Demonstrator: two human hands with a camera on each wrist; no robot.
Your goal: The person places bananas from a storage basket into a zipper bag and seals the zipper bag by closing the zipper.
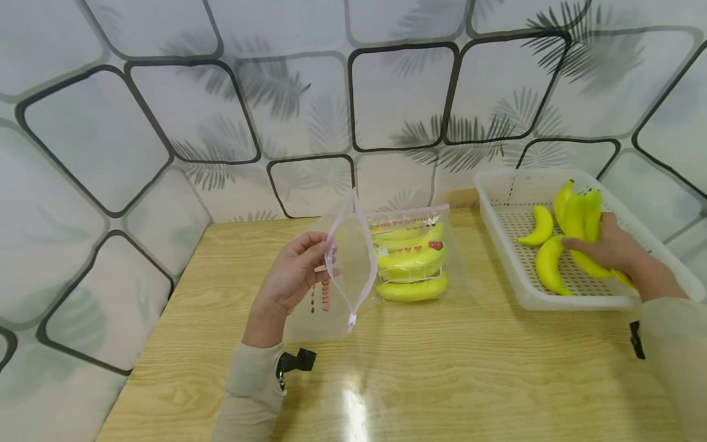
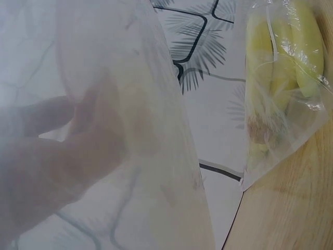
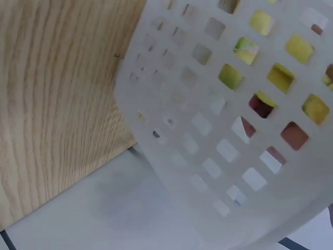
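Note:
My left hand [image 1: 293, 270] pinches one lip of a clear slider zip bag [image 1: 320, 313] with pink edging and red print. Its mouth gapes, with the white slider at the lower end; in the left wrist view the hazy plastic covers most of the hand [image 2: 78, 151]. My right hand [image 1: 615, 245] reaches into a white plastic basket [image 1: 499, 264] and grips yellow bananas [image 1: 575, 215], thumb across their front. Two more bananas, a short one [image 1: 537, 227] and a longer one [image 1: 550, 267], lie left of it. The right wrist view shows the basket's perforated wall [image 3: 203, 125], mostly hiding that hand.
A second printed zip bag [image 1: 458, 264], closed along its top, holds several bananas [image 1: 411, 261] on the wooden table [image 1: 414, 368], between the open bag and the basket. A patterned cloth backdrop [image 1: 309, 123] rises behind the table and along its left side.

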